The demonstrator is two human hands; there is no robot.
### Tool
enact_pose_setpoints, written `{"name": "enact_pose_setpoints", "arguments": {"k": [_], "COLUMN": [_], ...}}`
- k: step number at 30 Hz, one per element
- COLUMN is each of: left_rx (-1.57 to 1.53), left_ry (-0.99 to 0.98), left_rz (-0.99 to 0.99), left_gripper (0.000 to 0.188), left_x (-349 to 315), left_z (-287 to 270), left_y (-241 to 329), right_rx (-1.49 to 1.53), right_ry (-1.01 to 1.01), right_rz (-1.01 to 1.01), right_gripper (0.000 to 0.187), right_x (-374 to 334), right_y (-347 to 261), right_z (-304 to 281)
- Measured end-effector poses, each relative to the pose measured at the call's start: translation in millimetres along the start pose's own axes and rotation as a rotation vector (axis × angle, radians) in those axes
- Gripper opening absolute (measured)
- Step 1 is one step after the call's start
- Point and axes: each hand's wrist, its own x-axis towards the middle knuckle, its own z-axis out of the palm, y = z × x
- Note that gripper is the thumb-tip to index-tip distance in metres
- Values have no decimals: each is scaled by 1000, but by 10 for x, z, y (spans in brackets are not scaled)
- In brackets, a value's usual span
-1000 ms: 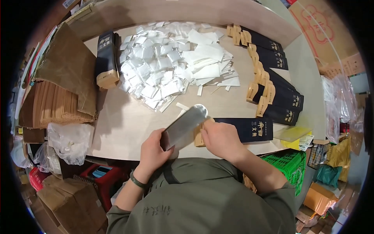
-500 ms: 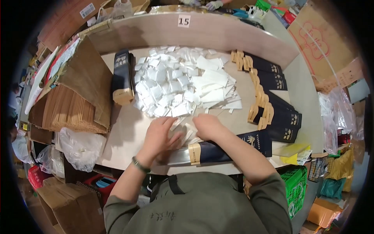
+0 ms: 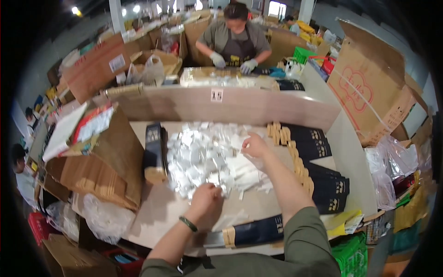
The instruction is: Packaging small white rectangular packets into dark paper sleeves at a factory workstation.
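My left hand [image 3: 206, 201] is at the near edge of a heap of small silvery sachets [image 3: 191, 154]. Its fingers are drawn together, and whatever they grip is too small to name. Farther off, my right hand [image 3: 255, 145] reaches over the flat white packets [image 3: 244, 171] at the heap's right side. Thumb and fingers are pinched there, but I cannot make out what lies between them. In front of me lies a dark blue sleeve-like pouch [image 3: 256, 231] with a tan band, beside a few thin white strips [image 3: 235, 218].
Dark pouches with tan bands [image 3: 330, 184] overlap along the right side; another stack [image 3: 154, 150] stands left of the heap. A carton of brown cardboard pieces [image 3: 101, 161] borders the left. A low partition [image 3: 184, 104] closes the back; beyond it, a gloved person [image 3: 235, 41] works.
My view has tipped up, bringing the person opposite into sight. My right hand has moved from beside the left one out to the white packets; the left hand's fingers have closed.
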Motion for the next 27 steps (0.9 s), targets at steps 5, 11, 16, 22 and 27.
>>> {"name": "enact_pose_setpoints", "arguments": {"k": [5, 11, 16, 22, 27], "left_rx": [-59, -150, -313, -387, -294], "left_ry": [41, 167, 255, -29, 122], "left_rz": [-30, -344, -275, -453, -277], "left_gripper": [18, 29, 21, 24, 36], "left_x": [-136, 11, -498, -1422, -1532], "left_z": [57, -53, -822, -549, -321], "left_y": [23, 5, 461, 494, 483], "right_rx": [-152, -208, 233, -72, 3], "right_ry": [8, 220, -340, 158, -179], "right_rz": [-30, -36, 1, -443, -277], "right_gripper": [15, 15, 26, 13, 9], "right_x": [94, 96, -679, -1632, -1781], "right_y": [83, -352, -1040, -912, -985], "right_z": [326, -120, -417, 456, 131]}}
